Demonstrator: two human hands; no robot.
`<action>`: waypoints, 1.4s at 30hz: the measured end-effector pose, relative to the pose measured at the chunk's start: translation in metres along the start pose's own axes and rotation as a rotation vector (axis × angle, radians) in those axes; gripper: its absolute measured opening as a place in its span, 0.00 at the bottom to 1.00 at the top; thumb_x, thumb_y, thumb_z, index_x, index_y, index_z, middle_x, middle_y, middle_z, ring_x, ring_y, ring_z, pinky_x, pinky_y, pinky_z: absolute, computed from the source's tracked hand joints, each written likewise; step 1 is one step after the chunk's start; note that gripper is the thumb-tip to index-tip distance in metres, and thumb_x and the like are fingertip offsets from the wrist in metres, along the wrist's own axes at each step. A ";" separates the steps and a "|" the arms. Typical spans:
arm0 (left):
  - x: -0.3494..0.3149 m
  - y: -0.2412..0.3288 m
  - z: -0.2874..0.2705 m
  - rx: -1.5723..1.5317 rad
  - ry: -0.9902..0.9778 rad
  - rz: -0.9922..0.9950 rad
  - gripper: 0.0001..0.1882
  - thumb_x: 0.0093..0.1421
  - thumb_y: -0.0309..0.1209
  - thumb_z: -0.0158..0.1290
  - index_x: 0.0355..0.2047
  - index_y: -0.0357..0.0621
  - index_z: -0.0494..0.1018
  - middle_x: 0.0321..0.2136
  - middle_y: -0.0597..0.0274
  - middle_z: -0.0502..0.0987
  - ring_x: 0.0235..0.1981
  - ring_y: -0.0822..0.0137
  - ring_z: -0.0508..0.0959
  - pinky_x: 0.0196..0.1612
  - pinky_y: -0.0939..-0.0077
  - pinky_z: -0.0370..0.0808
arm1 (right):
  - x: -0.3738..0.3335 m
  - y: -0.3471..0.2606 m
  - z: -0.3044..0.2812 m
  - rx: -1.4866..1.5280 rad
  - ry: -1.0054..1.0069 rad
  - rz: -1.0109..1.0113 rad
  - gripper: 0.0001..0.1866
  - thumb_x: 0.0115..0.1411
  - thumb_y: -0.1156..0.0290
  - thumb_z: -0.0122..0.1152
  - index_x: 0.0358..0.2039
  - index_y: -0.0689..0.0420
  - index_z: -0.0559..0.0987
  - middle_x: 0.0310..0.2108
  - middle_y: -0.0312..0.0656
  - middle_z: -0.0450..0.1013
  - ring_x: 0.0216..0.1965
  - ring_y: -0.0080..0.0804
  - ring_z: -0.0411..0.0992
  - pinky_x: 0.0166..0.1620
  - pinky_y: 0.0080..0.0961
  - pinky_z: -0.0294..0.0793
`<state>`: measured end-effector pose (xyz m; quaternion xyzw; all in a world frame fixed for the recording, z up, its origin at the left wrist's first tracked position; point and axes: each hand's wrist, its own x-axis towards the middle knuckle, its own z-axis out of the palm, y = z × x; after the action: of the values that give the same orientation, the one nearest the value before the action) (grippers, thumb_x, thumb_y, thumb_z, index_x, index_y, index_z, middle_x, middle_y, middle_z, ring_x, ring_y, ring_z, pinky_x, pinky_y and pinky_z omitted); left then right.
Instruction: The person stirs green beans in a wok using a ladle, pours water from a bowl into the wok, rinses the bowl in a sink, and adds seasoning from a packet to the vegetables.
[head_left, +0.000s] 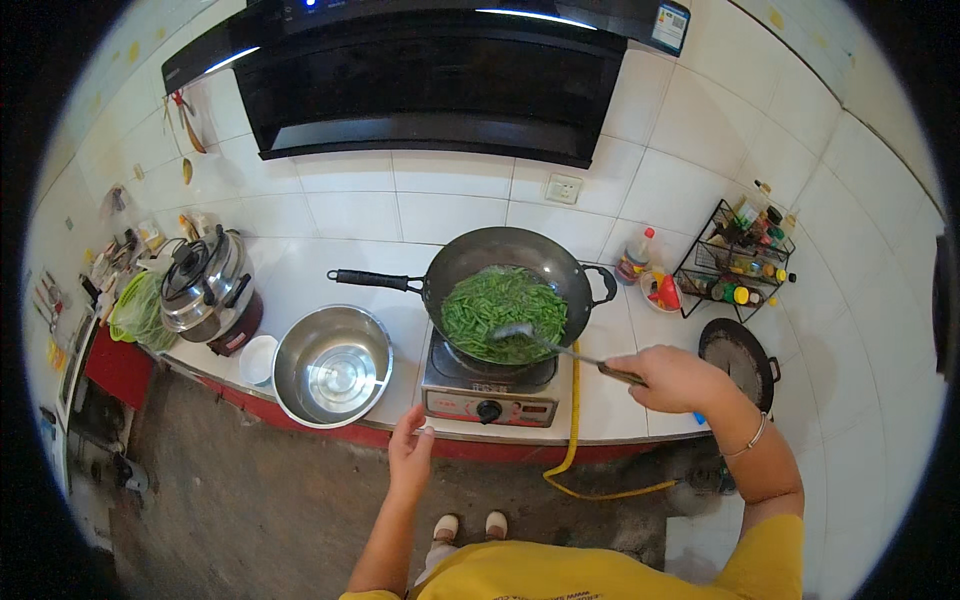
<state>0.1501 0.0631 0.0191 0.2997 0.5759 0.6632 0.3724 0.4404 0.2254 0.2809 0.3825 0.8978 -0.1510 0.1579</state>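
A steel basin (298, 378) stands on the counter (406, 362), and right of it the left hand (410, 452), empty, fingers loosely parted, hangs near the counter's front edge. On the stove (462, 404) sits the wok (485, 250), greens (490, 302) inside and a ladle (514, 330) among them; the right hand (665, 378) grips its handle, left of a black pan (735, 350).

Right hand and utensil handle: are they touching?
Touching. The head view shows the right hand gripping the utensil handle, fingers closed around it.
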 end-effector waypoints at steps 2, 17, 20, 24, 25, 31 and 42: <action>-0.004 0.002 0.004 0.040 -0.003 0.043 0.22 0.59 0.23 0.50 0.55 0.36 0.65 0.50 0.56 0.70 0.51 0.69 0.69 0.54 0.75 0.65 | 0.019 0.000 0.016 -0.059 -0.006 0.025 0.25 0.51 0.75 0.49 0.53 0.55 0.70 0.32 0.55 0.73 0.37 0.53 0.72 0.41 0.45 0.71; -0.036 0.005 -0.013 0.114 -0.001 -0.020 0.27 0.58 0.22 0.50 0.59 0.39 0.60 0.52 0.54 0.68 0.52 0.65 0.69 0.54 0.72 0.65 | 0.116 0.067 0.113 1.342 0.186 0.255 0.21 0.59 0.73 0.51 0.53 0.59 0.66 0.29 0.46 0.74 0.21 0.24 0.70 0.16 0.19 0.66; -0.028 0.004 -0.018 0.113 -0.012 0.011 0.27 0.58 0.22 0.50 0.59 0.39 0.60 0.51 0.54 0.69 0.52 0.65 0.69 0.54 0.72 0.66 | 0.119 0.055 0.106 1.699 0.109 0.199 0.20 0.60 0.76 0.48 0.54 0.61 0.66 0.32 0.46 0.75 0.17 0.23 0.68 0.15 0.20 0.65; -0.020 0.011 -0.026 0.031 0.023 0.005 0.26 0.59 0.22 0.50 0.58 0.36 0.60 0.51 0.55 0.68 0.50 0.66 0.70 0.52 0.73 0.68 | 0.095 0.052 0.088 1.316 0.196 0.154 0.19 0.59 0.76 0.48 0.52 0.61 0.69 0.29 0.45 0.75 0.15 0.24 0.67 0.14 0.20 0.64; -0.019 0.012 -0.029 0.027 0.034 -0.008 0.26 0.59 0.22 0.50 0.58 0.36 0.60 0.51 0.54 0.68 0.50 0.66 0.70 0.52 0.73 0.69 | 0.099 0.054 0.085 1.177 0.238 0.177 0.20 0.58 0.76 0.48 0.53 0.61 0.69 0.27 0.45 0.74 0.15 0.24 0.67 0.14 0.20 0.64; -0.015 0.018 -0.057 0.140 0.059 0.008 0.27 0.58 0.22 0.51 0.58 0.36 0.60 0.50 0.54 0.69 0.49 0.66 0.70 0.50 0.72 0.69 | 0.159 0.070 0.088 0.960 0.343 0.286 0.20 0.54 0.77 0.54 0.49 0.59 0.72 0.20 0.36 0.69 0.13 0.20 0.67 0.12 0.18 0.63; 0.001 0.032 -0.081 0.024 0.077 0.030 0.27 0.57 0.21 0.50 0.58 0.37 0.60 0.51 0.51 0.69 0.52 0.62 0.70 0.52 0.70 0.68 | 0.099 -0.044 0.043 -0.230 0.290 0.008 0.22 0.53 0.74 0.50 0.51 0.48 0.72 0.32 0.49 0.71 0.34 0.47 0.73 0.36 0.39 0.73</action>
<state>0.0784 0.0181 0.0385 0.2869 0.5931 0.6730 0.3361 0.3499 0.2425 0.2096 0.3833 0.9209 0.0102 0.0703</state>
